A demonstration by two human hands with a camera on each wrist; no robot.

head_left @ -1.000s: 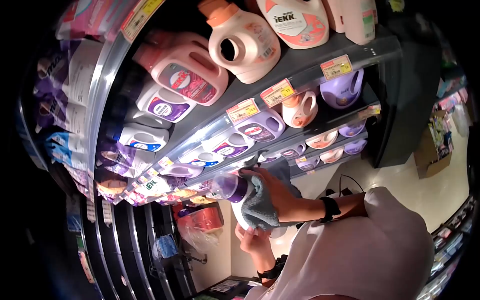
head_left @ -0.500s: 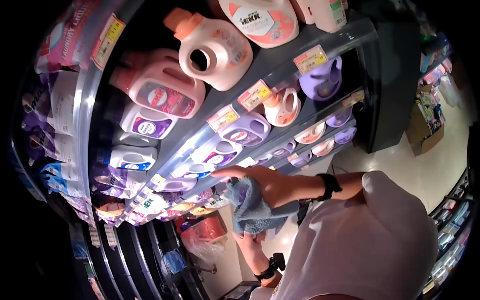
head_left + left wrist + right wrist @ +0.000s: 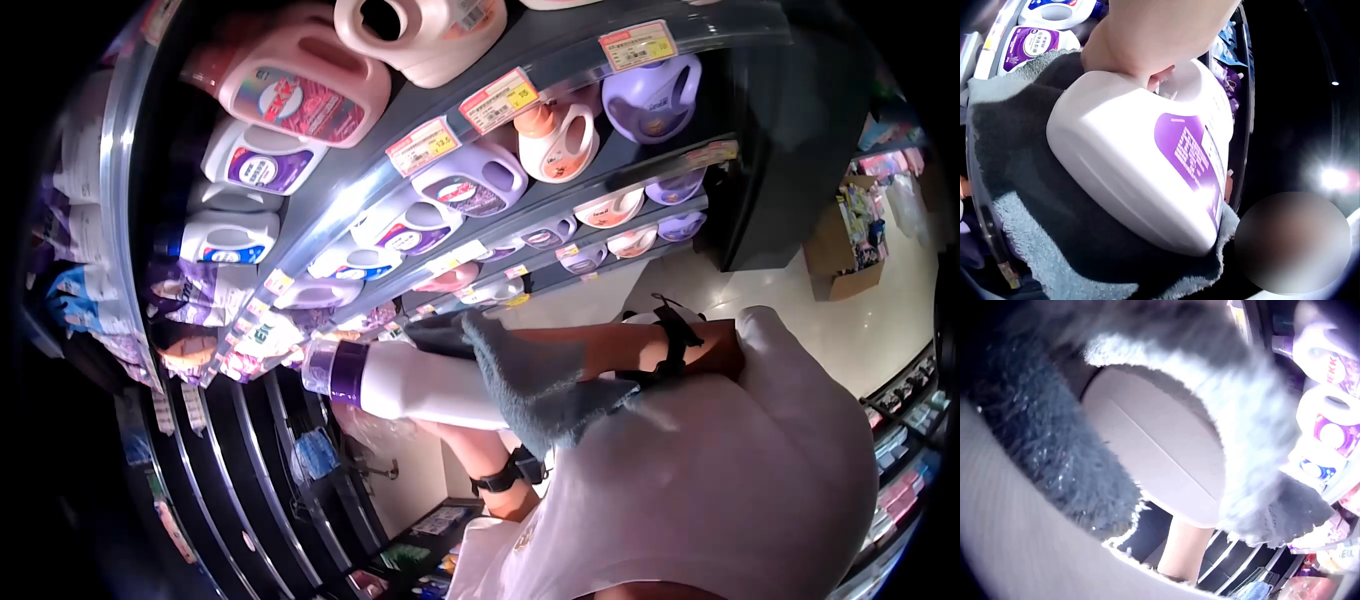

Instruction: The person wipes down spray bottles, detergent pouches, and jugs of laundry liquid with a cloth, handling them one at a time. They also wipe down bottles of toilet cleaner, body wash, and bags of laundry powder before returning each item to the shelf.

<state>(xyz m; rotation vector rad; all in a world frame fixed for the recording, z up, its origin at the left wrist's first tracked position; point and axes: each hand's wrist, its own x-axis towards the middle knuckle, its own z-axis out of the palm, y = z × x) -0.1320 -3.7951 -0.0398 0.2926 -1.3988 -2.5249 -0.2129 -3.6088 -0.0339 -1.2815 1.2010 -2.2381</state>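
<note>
A white bottle (image 3: 440, 385) with a purple collar and clear cap (image 3: 335, 370) lies tilted in front of the body, cap toward the left. In the left wrist view my left hand (image 3: 1122, 56) grips its handle, with fingertips (image 3: 1161, 77) showing through the opening. The head view hides that hand behind the bottle. My right forearm (image 3: 625, 345) reaches to the bottle's base end, where a grey-blue cloth (image 3: 530, 380) covers the right hand and its fingers. The cloth (image 3: 1029, 169) spreads behind the bottle. The right wrist view shows the cloth (image 3: 1254, 431) around the bottle's base (image 3: 1154, 450).
Shelves of pink, white and purple detergent bottles (image 3: 465, 180) with price tags (image 3: 500, 100) run along the upper left. Dark shelf edges (image 3: 220, 480) stand at the lower left. A cardboard box (image 3: 840, 250) sits on the floor at the right.
The bottle has come out from under the cloth and moved left, its cap now in full view. The cloth and right hand have moved toward its base. The head view has shifted relative to the shelves.
</note>
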